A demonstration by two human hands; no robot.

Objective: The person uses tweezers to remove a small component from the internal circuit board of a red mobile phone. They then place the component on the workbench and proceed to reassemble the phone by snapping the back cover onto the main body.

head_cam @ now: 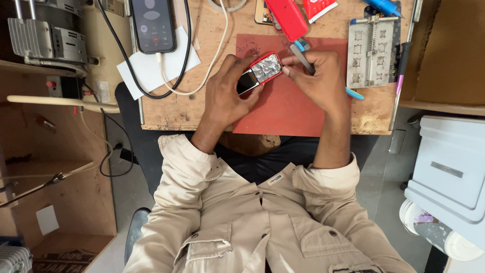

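The left hand has its grip closed around a small red phone, held just above the red mat on the wooden bench, screen end toward the palm. The right hand pinches a pair of tweezers, its fingertips touching the phone's far end. The phone's back looks open, silvery insides bared, so I judge the work mid-way, with the cover not yet refitted.

Both forearms reach forward; left hand and right hand curl inward, fingers pinched.
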